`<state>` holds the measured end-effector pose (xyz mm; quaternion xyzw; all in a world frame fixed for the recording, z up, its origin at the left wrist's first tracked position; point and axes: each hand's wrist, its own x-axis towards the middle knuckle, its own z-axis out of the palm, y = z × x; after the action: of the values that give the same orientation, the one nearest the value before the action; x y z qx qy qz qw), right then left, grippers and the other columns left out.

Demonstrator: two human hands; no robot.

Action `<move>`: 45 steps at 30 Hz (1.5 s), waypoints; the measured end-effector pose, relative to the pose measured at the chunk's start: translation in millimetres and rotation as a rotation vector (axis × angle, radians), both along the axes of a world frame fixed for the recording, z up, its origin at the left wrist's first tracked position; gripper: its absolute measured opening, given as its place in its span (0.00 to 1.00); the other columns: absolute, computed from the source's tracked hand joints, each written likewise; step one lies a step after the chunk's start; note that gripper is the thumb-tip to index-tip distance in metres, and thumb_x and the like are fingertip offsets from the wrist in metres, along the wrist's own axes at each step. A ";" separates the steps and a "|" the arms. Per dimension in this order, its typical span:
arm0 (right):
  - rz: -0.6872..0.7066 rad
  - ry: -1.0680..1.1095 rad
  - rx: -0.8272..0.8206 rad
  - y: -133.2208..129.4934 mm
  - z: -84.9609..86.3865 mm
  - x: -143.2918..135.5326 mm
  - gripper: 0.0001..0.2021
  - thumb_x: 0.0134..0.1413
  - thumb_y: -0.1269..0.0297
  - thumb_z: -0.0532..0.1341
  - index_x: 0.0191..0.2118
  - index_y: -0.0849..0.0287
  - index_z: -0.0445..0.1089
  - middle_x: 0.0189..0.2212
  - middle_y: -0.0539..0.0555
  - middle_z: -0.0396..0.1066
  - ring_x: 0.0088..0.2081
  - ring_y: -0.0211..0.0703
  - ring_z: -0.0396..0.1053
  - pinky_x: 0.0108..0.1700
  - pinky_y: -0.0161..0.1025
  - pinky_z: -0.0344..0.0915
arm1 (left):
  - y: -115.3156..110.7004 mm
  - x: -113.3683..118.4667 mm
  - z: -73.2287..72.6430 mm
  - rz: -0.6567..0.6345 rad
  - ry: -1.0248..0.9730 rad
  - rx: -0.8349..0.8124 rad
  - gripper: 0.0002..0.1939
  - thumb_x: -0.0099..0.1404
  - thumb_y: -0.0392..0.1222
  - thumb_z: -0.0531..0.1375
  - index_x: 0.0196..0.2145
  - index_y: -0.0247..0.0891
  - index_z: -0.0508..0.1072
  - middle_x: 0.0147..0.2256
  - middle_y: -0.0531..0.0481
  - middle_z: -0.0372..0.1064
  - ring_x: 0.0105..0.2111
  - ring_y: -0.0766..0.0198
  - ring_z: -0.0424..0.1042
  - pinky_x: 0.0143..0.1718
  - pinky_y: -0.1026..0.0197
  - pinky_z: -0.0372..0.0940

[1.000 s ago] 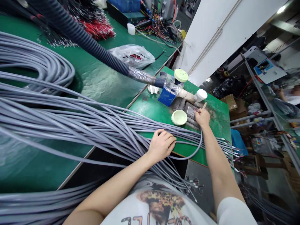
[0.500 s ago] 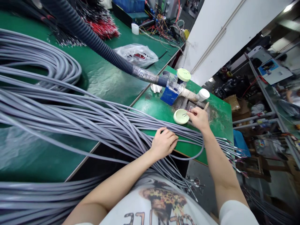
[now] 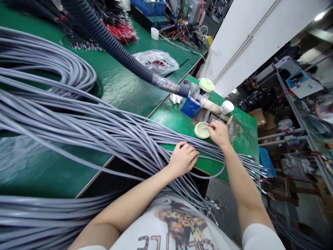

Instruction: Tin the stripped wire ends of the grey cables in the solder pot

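Note:
My right hand (image 3: 218, 132) is closed in a pinch over a small pale-yellow tub (image 3: 202, 130). Thin dark wires (image 3: 205, 129) stick out from its fingertips into the mouth of the tub. A grey cable loops up towards this hand, and its held part is mostly hidden by the palm. On the long bundle of grey cables (image 3: 145, 133), my left hand (image 3: 183, 158) lies with its fingers curled round some of the cables. At the bundle's right end, stripped coloured wire ends (image 3: 262, 177) hang by the table edge.
A dark corrugated hose (image 3: 125, 57) reaches down to a blue box (image 3: 190, 107) beside a soiled metal block. Near it stand a white round container (image 3: 227, 107) and a tub with a yellow-green lid (image 3: 206, 84). A plastic bag (image 3: 157, 61) and coiled cable (image 3: 78, 74) lie on the green table.
My right hand has shifted slightly, keeping the wire ends at the tub. My left hand stays on the cables. The whole view has moved a little.

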<state>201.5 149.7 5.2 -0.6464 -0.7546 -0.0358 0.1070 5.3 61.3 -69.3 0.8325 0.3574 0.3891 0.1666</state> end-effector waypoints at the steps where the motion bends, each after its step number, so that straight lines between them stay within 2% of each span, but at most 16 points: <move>1: -0.020 0.022 0.027 0.2 3.2 5.8 0.13 0.53 0.61 0.58 0.21 0.58 0.66 0.23 0.51 0.64 0.29 0.41 0.61 0.31 0.38 0.51 | 0.2 -0.2 -0.1 -0.002 0.000 0.001 0.08 0.67 0.39 0.54 0.39 0.41 0.73 0.35 0.51 0.74 0.38 0.62 0.69 0.53 0.50 0.53; 4: -0.116 0.057 0.109 2.8 9.4 28.4 0.13 0.52 0.59 0.58 0.21 0.58 0.66 0.22 0.51 0.63 0.27 0.40 0.60 0.30 0.38 0.51 | 0.7 -0.5 -0.5 -0.005 -0.004 0.003 0.08 0.67 0.39 0.54 0.39 0.41 0.73 0.34 0.51 0.74 0.38 0.62 0.69 0.53 0.49 0.53; 6: -0.189 0.053 0.137 6.4 7.8 44.5 0.12 0.51 0.59 0.58 0.21 0.58 0.66 0.22 0.51 0.63 0.27 0.41 0.59 0.30 0.38 0.51 | 0.8 -0.3 -0.8 -0.005 -0.008 0.004 0.08 0.67 0.39 0.54 0.39 0.41 0.73 0.35 0.51 0.74 0.38 0.62 0.69 0.53 0.49 0.53; 12: -0.335 -0.005 0.097 18.2 -16.3 74.8 0.11 0.50 0.60 0.58 0.22 0.58 0.67 0.25 0.53 0.66 0.29 0.43 0.61 0.31 0.37 0.51 | 0.7 0.8 -1.3 0.003 -0.020 0.007 0.08 0.67 0.39 0.55 0.39 0.42 0.73 0.35 0.52 0.75 0.38 0.62 0.69 0.54 0.49 0.54; 19: -0.363 -0.017 0.083 24.1 -33.7 83.6 0.11 0.50 0.59 0.57 0.23 0.58 0.68 0.26 0.54 0.67 0.29 0.43 0.61 0.31 0.37 0.51 | 1.1 1.3 -1.8 0.005 -0.029 0.012 0.08 0.67 0.39 0.55 0.39 0.42 0.74 0.35 0.51 0.75 0.37 0.62 0.70 0.54 0.49 0.54; 34: -0.368 -0.017 0.047 29.9 -40.9 84.5 0.11 0.49 0.59 0.58 0.22 0.58 0.68 0.25 0.54 0.67 0.28 0.42 0.59 0.30 0.38 0.48 | 1.2 1.4 0.6 0.008 -0.013 -0.010 0.08 0.67 0.39 0.54 0.39 0.42 0.74 0.35 0.52 0.75 0.37 0.62 0.69 0.54 0.50 0.54; 37: -0.366 0.010 0.063 29.4 -37.0 83.3 0.11 0.48 0.59 0.58 0.21 0.59 0.68 0.25 0.54 0.67 0.28 0.42 0.59 0.30 0.37 0.49 | 1.4 1.9 0.9 0.010 -0.015 -0.008 0.08 0.67 0.39 0.54 0.39 0.42 0.74 0.35 0.52 0.75 0.37 0.63 0.70 0.54 0.50 0.54; 40: -0.368 0.060 0.105 21.9 -23.8 78.6 0.11 0.48 0.59 0.59 0.21 0.59 0.67 0.23 0.53 0.66 0.27 0.41 0.60 0.30 0.37 0.52 | 1.3 2.2 0.6 0.010 -0.023 -0.008 0.08 0.66 0.39 0.55 0.38 0.42 0.74 0.35 0.52 0.75 0.37 0.63 0.70 0.54 0.51 0.54; 42: -0.334 0.198 0.163 9.3 -10.7 70.2 0.12 0.47 0.59 0.60 0.20 0.59 0.66 0.20 0.50 0.63 0.26 0.39 0.59 0.30 0.36 0.53 | 1.0 1.9 0.1 0.004 -0.048 -0.021 0.07 0.66 0.39 0.56 0.38 0.41 0.74 0.35 0.52 0.75 0.37 0.63 0.70 0.54 0.50 0.53; 45: -0.253 0.536 0.218 -20.4 8.6 46.8 0.14 0.46 0.58 0.63 0.19 0.60 0.64 0.18 0.46 0.58 0.23 0.35 0.55 0.28 0.34 0.52 | 0.6 1.1 0.3 -0.018 -0.181 -0.075 0.07 0.65 0.38 0.58 0.39 0.41 0.75 0.36 0.51 0.76 0.38 0.62 0.71 0.52 0.50 0.55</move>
<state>248.4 129.2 13.9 -0.7061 -0.6049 0.0420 0.3657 6.4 61.9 -69.1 0.7903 0.3476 0.4476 0.2328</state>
